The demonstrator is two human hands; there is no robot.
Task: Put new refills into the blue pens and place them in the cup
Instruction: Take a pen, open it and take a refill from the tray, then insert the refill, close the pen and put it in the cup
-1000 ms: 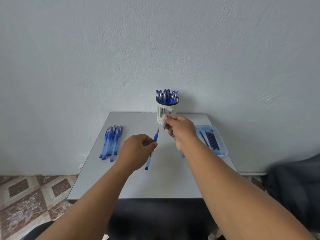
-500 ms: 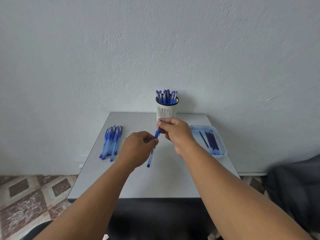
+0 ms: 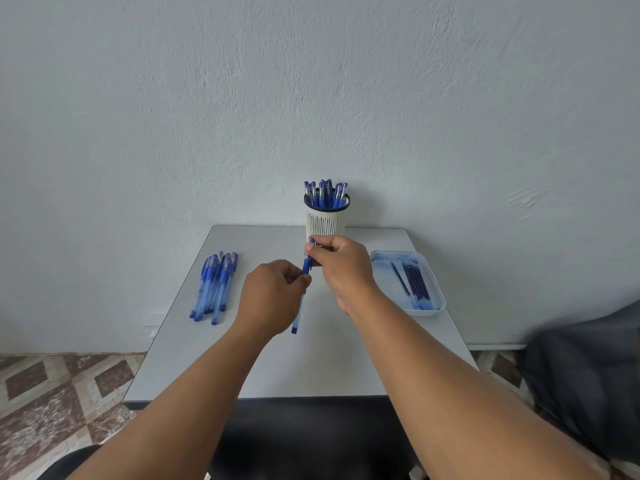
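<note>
1. Since a second ago your right hand (image 3: 341, 263) has come down from beside the pen tip onto the upper end of the blue pen (image 3: 302, 289), and the two hands now sit close together at the middle of the frame.
2. Your blue pen runs steeply from just below the cup (image 3: 326, 216) down toward the lower centre of the table (image 3: 346, 358), its lower end free below your left hand (image 3: 272, 296).
3. Your right fingers (image 3: 313, 252) are curled tight on the pen's top end; only its dark blue grip section shows between the two hands.
4. Your left thumb and forefinger pinch the barrel just under that grip section, the other fingers folded in; the barrel passes behind the hand and comes out below it.
5. Whether the tip piece is fully seated cannot be told, since your right fingers cover it.
6. At centre frame, against the wall, the white slotted cup with the dark rim stands upright, holding a cluster of blue pens.
7. At left of the table lies a bundle of pens (image 3: 214, 285), side by side, well apart from your hands.
8. At right sits the pale blue tray (image 3: 434, 289) with several dark refills (image 3: 415, 280) lying lengthwise inside it.
</note>
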